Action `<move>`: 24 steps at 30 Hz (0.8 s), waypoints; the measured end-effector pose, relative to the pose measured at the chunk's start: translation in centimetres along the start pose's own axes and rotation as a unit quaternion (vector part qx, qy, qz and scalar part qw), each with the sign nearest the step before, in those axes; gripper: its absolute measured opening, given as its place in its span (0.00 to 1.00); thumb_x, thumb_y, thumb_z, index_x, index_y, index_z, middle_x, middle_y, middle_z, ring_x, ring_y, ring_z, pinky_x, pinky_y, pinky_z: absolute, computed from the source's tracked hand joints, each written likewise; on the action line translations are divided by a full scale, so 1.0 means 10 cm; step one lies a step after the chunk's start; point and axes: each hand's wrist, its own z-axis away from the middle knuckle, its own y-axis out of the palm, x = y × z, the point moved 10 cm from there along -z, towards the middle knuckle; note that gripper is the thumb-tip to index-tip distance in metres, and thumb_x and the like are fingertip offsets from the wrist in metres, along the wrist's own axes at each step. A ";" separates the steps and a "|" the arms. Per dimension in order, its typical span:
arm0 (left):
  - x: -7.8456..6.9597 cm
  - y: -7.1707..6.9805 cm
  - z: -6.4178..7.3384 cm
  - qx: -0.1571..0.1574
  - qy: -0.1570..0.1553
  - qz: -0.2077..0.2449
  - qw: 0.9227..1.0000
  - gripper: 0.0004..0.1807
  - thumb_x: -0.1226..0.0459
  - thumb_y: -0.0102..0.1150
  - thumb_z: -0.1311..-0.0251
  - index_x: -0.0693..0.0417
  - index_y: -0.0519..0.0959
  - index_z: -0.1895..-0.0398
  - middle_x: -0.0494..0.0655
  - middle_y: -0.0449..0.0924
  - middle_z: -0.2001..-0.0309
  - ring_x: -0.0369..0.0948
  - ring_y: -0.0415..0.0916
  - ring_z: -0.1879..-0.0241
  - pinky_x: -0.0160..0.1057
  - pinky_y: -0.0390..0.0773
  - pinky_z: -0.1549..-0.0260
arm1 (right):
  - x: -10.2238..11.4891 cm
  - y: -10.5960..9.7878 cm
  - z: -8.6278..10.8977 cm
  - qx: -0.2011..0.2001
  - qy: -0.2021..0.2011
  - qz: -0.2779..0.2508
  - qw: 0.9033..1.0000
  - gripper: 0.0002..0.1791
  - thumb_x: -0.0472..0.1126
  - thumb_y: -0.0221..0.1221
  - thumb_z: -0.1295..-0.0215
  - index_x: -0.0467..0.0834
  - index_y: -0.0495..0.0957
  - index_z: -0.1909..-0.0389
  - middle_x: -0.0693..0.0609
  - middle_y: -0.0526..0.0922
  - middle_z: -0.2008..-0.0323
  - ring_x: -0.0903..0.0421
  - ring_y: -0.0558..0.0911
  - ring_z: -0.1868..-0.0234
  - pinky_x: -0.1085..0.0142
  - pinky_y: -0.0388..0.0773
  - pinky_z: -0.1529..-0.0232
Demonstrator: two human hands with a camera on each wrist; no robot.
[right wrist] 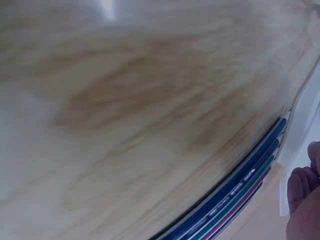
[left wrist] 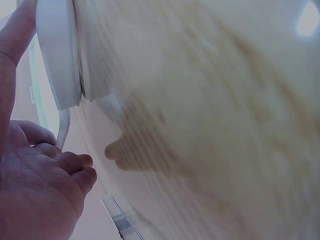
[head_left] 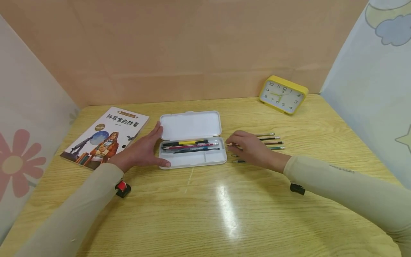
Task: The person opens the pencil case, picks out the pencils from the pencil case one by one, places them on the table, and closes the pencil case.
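A white pencil case (head_left: pixel 183 165) lies with its lid (head_left: pixel 191 125) tipped back, holding several pens and pencils (head_left: pixel 192 145). My left hand (head_left: pixel 144 149) spans its left end, the thumb along the front corner and the fingertips at the lid's edge. In the left wrist view the thumb lies against the white case (left wrist: pixel 57 50). Just right of the case, my right hand (head_left: pixel 248 147) is over several pencils (head_left: pixel 273 143), fingers bent down near their points. The right wrist view shows pencils (right wrist: pixel 230 187) beside curled fingertips (right wrist: pixel 302 185); whether they pinch one is hidden.
A book (head_left: pixel 106 137) with an illustrated cover lies left of the case, close to my left forearm. A yellow alarm clock (head_left: pixel 283 94) stands at the back right. Walls border the wooden table (head_left: pixel 192 214) at the back and both sides.
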 end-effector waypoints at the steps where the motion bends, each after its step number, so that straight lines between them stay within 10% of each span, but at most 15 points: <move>1: 0.00 0.00 0.00 0.000 0.000 0.001 1.000 0.74 0.35 0.70 0.65 0.57 0.33 0.26 0.48 0.21 0.26 0.53 0.32 0.29 0.54 0.48 0.35 | 0.01 0.04 -0.04 0.007 0.002 0.000 1.000 0.07 0.31 0.63 0.41 0.36 0.80 0.61 0.48 0.79 0.63 0.57 0.78 0.66 0.64 0.77 0.66; 24: 0.04 0.02 -0.03 0.002 -0.009 -0.001 1.000 0.74 0.34 0.70 0.67 0.56 0.33 0.25 0.47 0.21 0.27 0.53 0.33 0.29 0.53 0.48 0.35 | 0.03 0.41 -0.40 0.079 0.020 0.060 0.995 0.08 0.33 0.61 0.38 0.37 0.82 0.58 0.49 0.81 0.62 0.54 0.77 0.59 0.63 0.77 0.59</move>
